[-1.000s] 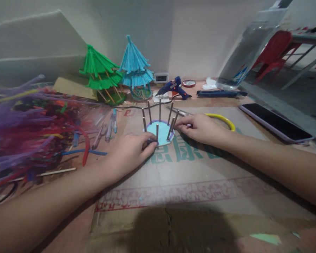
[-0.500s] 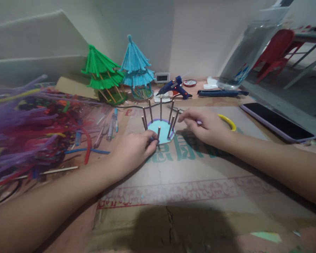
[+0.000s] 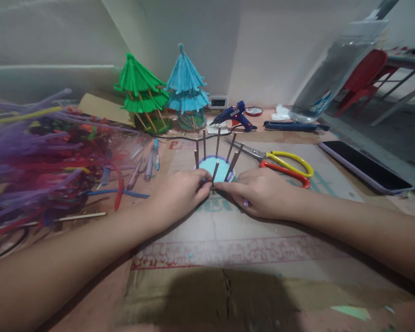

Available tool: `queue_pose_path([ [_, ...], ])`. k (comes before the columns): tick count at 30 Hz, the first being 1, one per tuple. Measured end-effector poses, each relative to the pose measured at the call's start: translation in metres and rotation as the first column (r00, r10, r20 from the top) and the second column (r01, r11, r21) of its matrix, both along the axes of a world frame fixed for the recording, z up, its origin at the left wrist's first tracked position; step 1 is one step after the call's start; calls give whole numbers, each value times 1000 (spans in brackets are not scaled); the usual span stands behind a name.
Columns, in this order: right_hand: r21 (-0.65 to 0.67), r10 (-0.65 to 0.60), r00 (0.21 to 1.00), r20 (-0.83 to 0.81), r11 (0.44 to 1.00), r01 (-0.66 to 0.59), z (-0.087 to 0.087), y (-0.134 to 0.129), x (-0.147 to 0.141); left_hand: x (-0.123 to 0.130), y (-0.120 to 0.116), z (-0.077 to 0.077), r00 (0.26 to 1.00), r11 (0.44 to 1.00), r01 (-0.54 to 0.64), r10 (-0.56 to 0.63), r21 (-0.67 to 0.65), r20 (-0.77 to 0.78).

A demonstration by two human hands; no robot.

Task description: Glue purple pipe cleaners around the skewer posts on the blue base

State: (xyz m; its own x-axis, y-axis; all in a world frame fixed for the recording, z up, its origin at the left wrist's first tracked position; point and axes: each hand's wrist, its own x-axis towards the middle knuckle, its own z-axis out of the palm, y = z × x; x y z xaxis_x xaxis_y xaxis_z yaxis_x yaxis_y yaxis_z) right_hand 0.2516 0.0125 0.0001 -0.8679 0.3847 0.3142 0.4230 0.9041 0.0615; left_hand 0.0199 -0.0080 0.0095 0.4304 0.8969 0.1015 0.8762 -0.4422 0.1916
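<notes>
A round light-blue base [image 3: 213,167] with a purple rim lies on the cardboard [image 3: 200,230], and several thin brown sticks [image 3: 217,144] stand up around its edge. At the base's front left, my left hand [image 3: 185,189] has thumb and fingers pinched together beside the front stick; what is between them is too small to make out. My right hand [image 3: 259,191] points its index finger at the foot of that stick, its other fingers curled around a small purple piece [image 3: 246,202].
Scissors [image 3: 283,163] lie beyond my right hand, a phone [image 3: 366,167] farther right. Behind are a glue gun [image 3: 233,116], green [image 3: 141,87] and blue [image 3: 186,78] roofed models, a cutter [image 3: 295,126] and a bottle [image 3: 335,69]. Pipe cleaners [image 3: 38,161] pile up at left.
My right hand has moved left and nearer, from beside the scissors to the front of the base, uncovering the scissors. My left hand stays at the base's edge. The view has shifted slightly.
</notes>
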Motion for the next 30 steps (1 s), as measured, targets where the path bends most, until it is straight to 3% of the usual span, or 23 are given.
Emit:
queue_pose_path([
  [5,-31,-4,1000,-3,1000,3,-1,-1,0,-2,1,-3,1000,1000,12,-12,-13,19],
  [8,-35,-2,1000,-15,999,2,-2,-1,-1,-5,-3,0,999,999,29,-28,32,-47],
  [13,-29,5,999,-34,1000,-6,-3,0,-1,-9,-18,28,976,980,18,25,197,-215],
  [16,-41,-1,1000,-28,999,0,-2,0,-1,-14,-21,47,983,921,38,35,388,-180],
  [18,-44,-6,1000,-27,999,5,-2,0,-1,-19,-18,52,995,853,75,-30,517,-94],
  [20,-43,-9,999,-31,999,7,-2,1,-2,-24,-14,51,987,769,154,-147,620,-63],
  [23,-58,-1,999,-42,998,-2,-3,1,-2,-27,-8,44,951,665,301,-267,684,-158],
  [25,-63,3,999,-50,998,-6,-2,1,-2,-26,-5,39,933,641,355,-285,681,-219],
  [30,-133,-53,998,-25,990,49,1,0,-4,-23,0,36,937,660,350,-246,664,-250],
])
